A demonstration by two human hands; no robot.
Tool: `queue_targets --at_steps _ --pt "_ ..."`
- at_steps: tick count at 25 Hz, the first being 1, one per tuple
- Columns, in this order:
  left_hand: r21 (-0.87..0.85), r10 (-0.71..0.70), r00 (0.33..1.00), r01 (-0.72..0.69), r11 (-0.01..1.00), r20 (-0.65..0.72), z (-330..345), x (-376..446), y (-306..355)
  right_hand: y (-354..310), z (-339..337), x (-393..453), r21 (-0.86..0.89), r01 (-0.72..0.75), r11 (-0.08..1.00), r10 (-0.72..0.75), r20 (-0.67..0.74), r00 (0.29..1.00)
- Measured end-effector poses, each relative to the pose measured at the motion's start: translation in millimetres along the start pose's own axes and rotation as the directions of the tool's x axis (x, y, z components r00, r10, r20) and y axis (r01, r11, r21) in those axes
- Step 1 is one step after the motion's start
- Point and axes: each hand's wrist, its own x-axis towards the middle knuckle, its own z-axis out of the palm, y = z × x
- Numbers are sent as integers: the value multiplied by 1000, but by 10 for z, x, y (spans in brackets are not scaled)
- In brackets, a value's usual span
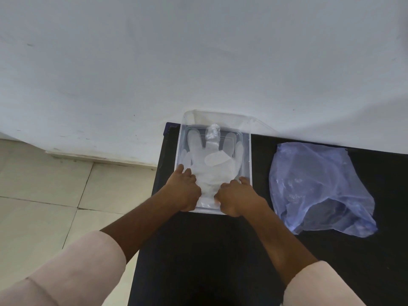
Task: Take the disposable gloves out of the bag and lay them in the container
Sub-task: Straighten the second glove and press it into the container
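A clear plastic container (246, 138) sits on the black table against the wall. Translucent disposable gloves (212, 164) lie flat inside it, fingers pointing toward the wall, with a crumpled clear wad (212, 132) at the far end. My left hand (184, 191) rests on the container's near left part, fingers curled down onto the gloves' cuff. My right hand (237, 197) presses on the near right part, thumb along the right rim. The cuff end of the gloves lies between both hands. A bluish plastic bag (318, 186) lies crumpled to the right, mouth toward me.
The black table (198, 250) ends just left of the container; a beige tiled floor (44, 195) lies beyond that edge. A white wall (198, 62) stands directly behind the container. A clear lid (258, 121) leans behind the container against the wall.
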Motion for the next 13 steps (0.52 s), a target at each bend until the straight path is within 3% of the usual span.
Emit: queue_targets --at_steps 1,3,6,8,11,13 --pt "-18 -2 1000 1 1000 -13 -23 -4 6 1 -14 1 32 3 999 -2 -17 1000" --pt "-77 -11 996 4 997 -91 -95 -20 29 -5 -60 15 224 2 975 40 -183 982" --pt "-136 -17 978 -12 991 -210 -166 -15 84 -24 -134 101 571 11 821 265 -398 878" --pt "-160 -19 983 -10 987 -181 -160 25 112 -23 -140 207 643 -22 766 329 -362 872" --pt "-181 -14 995 -4 983 -95 -106 91 134 -46 -108 332 665 -51 745 305 -272 913" --pt "-171 0 997 -13 985 -75 -66 112 141 -34 -75 391 684 -39 728 314 -282 907"
